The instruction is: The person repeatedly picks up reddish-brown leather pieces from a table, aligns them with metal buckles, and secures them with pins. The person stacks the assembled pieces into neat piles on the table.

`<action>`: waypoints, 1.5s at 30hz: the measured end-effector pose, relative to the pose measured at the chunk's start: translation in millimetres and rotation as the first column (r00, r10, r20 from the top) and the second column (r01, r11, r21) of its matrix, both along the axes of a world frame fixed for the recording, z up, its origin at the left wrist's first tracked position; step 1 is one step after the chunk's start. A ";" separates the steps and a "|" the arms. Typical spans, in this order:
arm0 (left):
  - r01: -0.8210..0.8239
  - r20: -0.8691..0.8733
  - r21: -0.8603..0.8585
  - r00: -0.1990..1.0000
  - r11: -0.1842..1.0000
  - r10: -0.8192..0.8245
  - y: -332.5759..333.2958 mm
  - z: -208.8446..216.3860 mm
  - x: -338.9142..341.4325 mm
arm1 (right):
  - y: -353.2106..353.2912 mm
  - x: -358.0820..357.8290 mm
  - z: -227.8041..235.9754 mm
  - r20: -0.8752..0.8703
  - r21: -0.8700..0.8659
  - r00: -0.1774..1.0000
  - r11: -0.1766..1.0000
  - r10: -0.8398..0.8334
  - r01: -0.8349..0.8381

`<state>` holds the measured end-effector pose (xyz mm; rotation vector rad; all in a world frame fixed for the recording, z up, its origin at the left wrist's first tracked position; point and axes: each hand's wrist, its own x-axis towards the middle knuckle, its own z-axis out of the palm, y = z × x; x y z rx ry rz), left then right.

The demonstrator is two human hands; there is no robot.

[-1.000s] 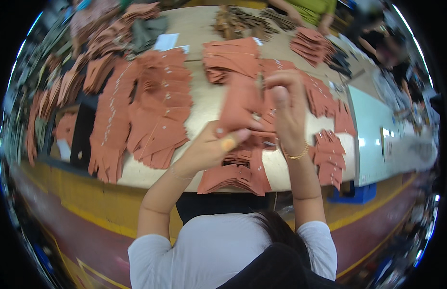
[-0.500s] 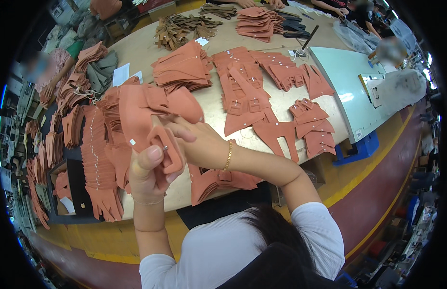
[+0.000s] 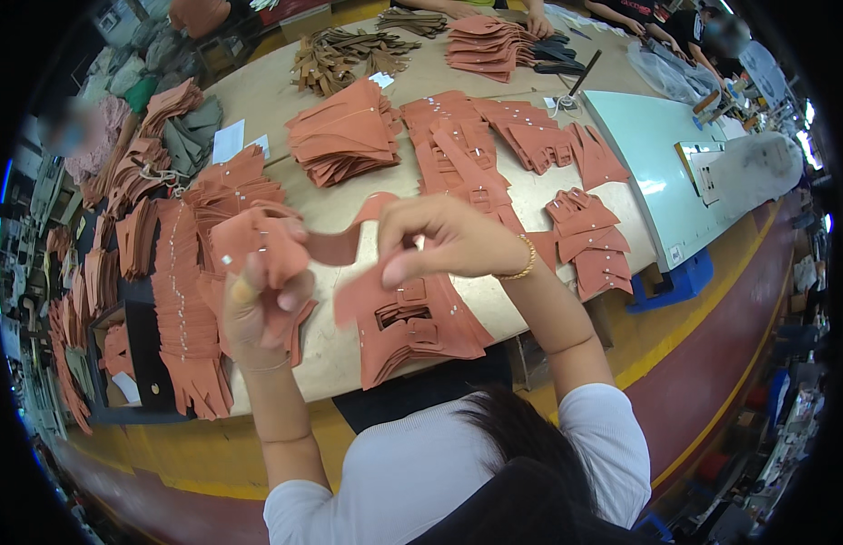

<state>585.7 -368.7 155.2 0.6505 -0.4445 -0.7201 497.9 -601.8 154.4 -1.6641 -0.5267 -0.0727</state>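
Left hand (image 3: 255, 322): I saw its fingers clamped on a bunched coral piece (image 3: 258, 243), raised above the table (image 3: 326, 354).
Right hand (image 3: 444, 238): its fingers curled at the piece's strap (image 3: 335, 249); through the blur I couldn't tell whether they gripped it.
Buckled stack (image 3: 403, 350): it lay, coral too, between my forearms by the table's near edge.

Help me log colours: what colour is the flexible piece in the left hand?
The flexible piece is salmon, showing best in the head view.

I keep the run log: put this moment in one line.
left hand: holds orange piece; right hand: at orange strip, grip unclear; buckled stack: on table
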 end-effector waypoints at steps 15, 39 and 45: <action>0.110 -0.004 0.139 0.994 0.984 -0.110 -28.4 -17.6 -12.1 | 1.9 3.1 -21.7 -0.335 0.433 0.942 0.883 -0.031 0.183; -0.541 0.519 0.269 0.778 0.797 0.354 -47.3 -15.5 -7.5 | 25.6 0.9 -18.2 -0.076 0.426 0.851 0.754 -0.520 0.499; -0.506 0.503 0.296 0.804 0.810 0.318 -45.3 -14.4 -8.0 | 24.4 0.1 -21.2 -0.123 0.439 0.866 0.756 -0.485 0.485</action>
